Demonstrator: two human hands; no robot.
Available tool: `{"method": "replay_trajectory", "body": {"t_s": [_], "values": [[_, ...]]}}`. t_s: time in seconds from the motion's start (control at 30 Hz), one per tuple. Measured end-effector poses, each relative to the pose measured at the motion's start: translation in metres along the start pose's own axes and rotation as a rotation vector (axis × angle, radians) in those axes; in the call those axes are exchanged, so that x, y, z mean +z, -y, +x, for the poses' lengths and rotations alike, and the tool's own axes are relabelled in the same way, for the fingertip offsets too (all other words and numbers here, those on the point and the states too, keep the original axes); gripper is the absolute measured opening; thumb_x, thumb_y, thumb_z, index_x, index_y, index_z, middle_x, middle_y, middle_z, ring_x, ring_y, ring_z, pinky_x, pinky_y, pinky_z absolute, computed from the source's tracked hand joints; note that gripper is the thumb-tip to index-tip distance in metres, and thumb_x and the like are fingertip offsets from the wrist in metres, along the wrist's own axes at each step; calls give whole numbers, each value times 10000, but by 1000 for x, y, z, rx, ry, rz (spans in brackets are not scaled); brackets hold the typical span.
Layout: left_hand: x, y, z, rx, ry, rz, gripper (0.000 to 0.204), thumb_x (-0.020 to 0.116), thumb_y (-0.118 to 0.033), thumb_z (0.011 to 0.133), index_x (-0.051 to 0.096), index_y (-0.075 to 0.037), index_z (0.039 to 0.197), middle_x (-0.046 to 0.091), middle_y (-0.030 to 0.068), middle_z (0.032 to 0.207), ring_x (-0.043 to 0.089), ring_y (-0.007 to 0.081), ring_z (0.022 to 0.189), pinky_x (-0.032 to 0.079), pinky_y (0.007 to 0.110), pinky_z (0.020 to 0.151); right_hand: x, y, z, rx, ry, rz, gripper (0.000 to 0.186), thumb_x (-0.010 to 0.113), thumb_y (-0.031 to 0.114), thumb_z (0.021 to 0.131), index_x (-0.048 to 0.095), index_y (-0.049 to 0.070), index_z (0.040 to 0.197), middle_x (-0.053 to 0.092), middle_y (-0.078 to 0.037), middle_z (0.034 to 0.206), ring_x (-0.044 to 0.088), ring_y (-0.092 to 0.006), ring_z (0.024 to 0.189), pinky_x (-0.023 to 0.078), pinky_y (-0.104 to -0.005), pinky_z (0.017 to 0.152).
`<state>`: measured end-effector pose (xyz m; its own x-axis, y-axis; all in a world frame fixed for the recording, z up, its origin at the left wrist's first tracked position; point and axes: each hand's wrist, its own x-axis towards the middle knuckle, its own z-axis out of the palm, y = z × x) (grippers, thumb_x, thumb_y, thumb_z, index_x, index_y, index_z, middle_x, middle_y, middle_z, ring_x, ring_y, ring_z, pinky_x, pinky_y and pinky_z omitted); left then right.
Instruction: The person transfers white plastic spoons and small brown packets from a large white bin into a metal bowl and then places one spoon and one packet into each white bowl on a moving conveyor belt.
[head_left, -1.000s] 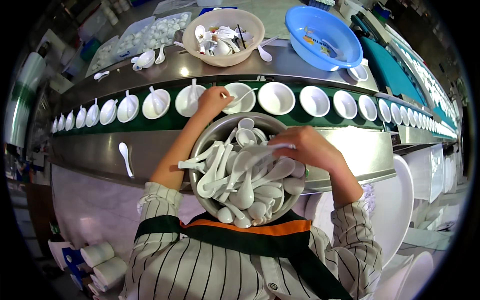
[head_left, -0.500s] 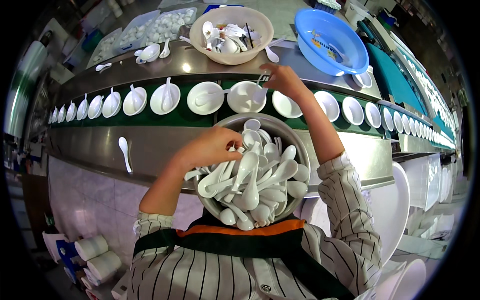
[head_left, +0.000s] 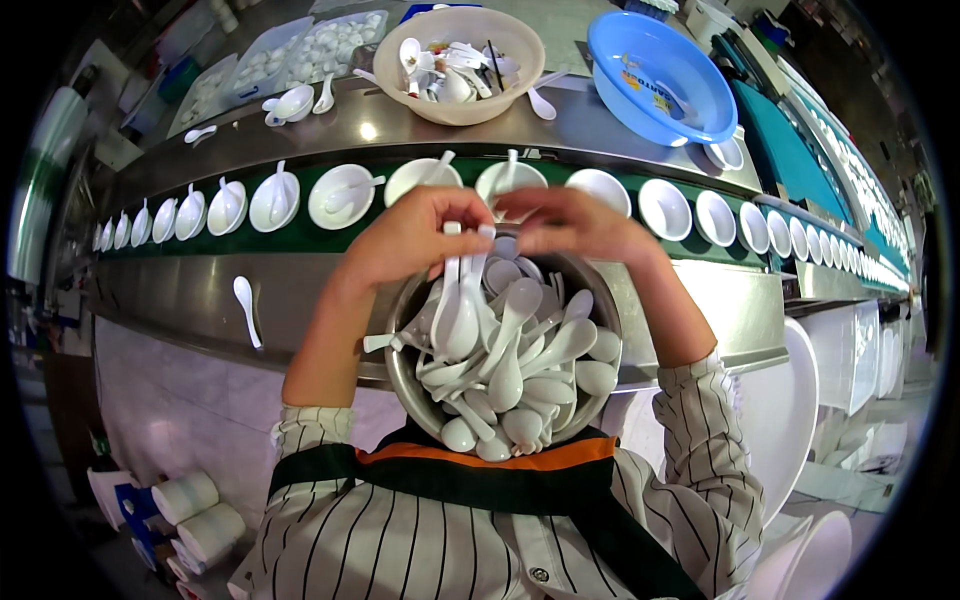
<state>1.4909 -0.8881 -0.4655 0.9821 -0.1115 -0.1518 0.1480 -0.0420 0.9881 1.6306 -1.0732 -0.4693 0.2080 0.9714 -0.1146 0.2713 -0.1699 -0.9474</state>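
Note:
Several white soup spoons [head_left: 461, 325] are gripped by their handles in my left hand [head_left: 415, 232], their bowls hanging over the far left part of a round metal basin [head_left: 610, 375]. That basin is heaped with more white soup spoons [head_left: 525, 370] and rests against my front. My right hand [head_left: 590, 228] reaches in from the right with thumb and forefinger apart, close to the left fingertips and the handles. Its fingertips are slightly blurred, and I see nothing in them. Just beyond both hands, a white bowl [head_left: 490, 184] has a spoon handle rising from it.
White bowls [head_left: 665, 210] line a green conveyor belt [head_left: 370, 228]; those to the left hold spoons. On the steel ledge behind stand a beige basin [head_left: 400, 104] of mixed spoons and a blue basin [head_left: 610, 60]. A single spoon [head_left: 247, 310] lies on the near steel counter.
The row of bowls has shifted left. My right hand has let go of its spoon and come back toward my left hand, which has lifted several spoons. Another bowl now holds a spoon.

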Motion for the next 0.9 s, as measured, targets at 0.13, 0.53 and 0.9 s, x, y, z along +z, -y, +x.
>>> {"method": "replay_trajectory", "body": {"t_s": [0.13,0.53,0.9], "values": [[11,-6,39,230,-180,141,174,644,-54,771,564,-17,921,563,16,811,533,49,698,434,161,592,45,-13,7,-19,-34,206,409,593,314,832,551,12,1103,616,-74,954,562,-122,888,435,-264,806],[-8,47,114,136,-245,-221,445,607,-178,830,440,14,1194,505,118,1118,550,144,915,457,262,773,-6,-72,48,163,-547,365,309,577,308,842,626,6,887,592,-3,743,509,-62,630,405,-228,552],[-40,117,130,159,-668,387,274,597,-15,758,580,-48,1029,601,101,1006,595,154,810,463,255,749,-29,-113,34,367,-810,-773,397,450,386,872,557,11,800,599,-226,715,572,-424,705,452,-497,629]]}}
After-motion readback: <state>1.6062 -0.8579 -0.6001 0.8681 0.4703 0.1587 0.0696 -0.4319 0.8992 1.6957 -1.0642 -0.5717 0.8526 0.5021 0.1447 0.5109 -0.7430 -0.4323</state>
